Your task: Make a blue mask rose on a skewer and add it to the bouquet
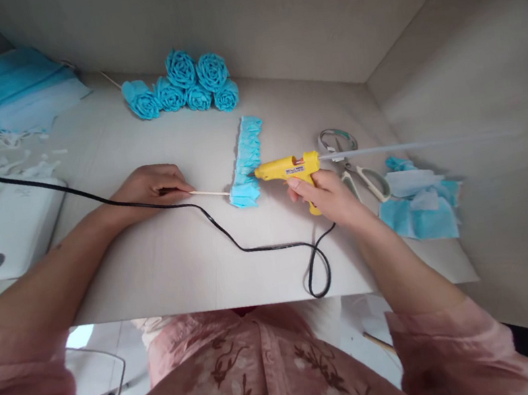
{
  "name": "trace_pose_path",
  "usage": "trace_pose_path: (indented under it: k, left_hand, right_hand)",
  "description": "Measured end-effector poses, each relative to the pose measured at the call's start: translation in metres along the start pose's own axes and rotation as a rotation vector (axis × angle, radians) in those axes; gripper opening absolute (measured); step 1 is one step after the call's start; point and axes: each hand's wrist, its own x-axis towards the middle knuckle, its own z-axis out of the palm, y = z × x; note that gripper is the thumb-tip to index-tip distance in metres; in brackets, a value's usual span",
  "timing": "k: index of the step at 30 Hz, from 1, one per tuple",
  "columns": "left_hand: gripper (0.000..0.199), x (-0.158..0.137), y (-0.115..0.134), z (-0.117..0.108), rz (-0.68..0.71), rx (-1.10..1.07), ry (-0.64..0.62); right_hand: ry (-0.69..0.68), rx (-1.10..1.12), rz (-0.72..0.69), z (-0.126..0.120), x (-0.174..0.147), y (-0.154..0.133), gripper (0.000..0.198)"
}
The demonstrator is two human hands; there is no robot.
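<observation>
Two hands meet over a pleated blue strip (pixel 248 143) lying lengthwise, near to far, at the middle of a pale tabletop (pixel 158 287). Your left hand (pixel 154 183) pinches a thin stick (pixel 210 193) between thumb and fingertips, the gap closed down on it; the stick's other end meets the strip's near end, probably held there to keep the two lined up. Your right hand (pixel 328 192) is wrapped around the handle of a yellow glue gun (pixel 284 167), its nozzle pointing left at the strip's right edge, apparently so glue can reach the pleats; whether the tip touches, you cannot tell from here. A long clear glue stick (pixel 386 149) juts from the back of the gun toward the right wall (pixel 462 59).

Six blue rosettes (pixel 181 68) are grouped on the far side, seemingly kept out of the working area. Scissors (pixel 376 183) lie just beyond your right hand.

Room to move lies between strip and rosettes, and left of the strip. The black cord (pixel 272 247) crosses your left wrist and loops close to the near edge, where it could snag. Left, a white power bank (pixel 9 231) sits beside your forearm, limiting sideways reach.
</observation>
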Motion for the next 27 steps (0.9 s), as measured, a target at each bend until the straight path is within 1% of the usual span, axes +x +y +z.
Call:
trace_pose_path:
  k: [4,9,14,21,27]
  left_hand:
    - [0.038,-0.001,0.001,0.001,-0.008,-0.019,0.011]
    - [0.040,-0.001,-0.001,0.003,0.009,-0.025,0.044]
    - [0.040,-0.001,0.000,0.001,0.009,0.000,0.009]
    - [0.040,0.000,0.001,0.000,0.015,-0.001,0.016]
    - [0.039,-0.001,0.001,0.000,0.015,-0.006,0.012]
  right_hand:
    - [-0.010,-0.008,0.010,-0.006,-0.003,-0.003,0.048]
    - [-0.011,-0.033,0.038,-0.012,-0.006,-0.007,0.047]
    - [-0.012,-0.042,0.015,-0.015,-0.006,-0.006,0.046]
    - [-0.050,-0.063,0.010,-0.017,-0.006,-0.008,0.045]
    - [-0.055,-0.073,0.015,-0.017,-0.005,-0.008,0.045]
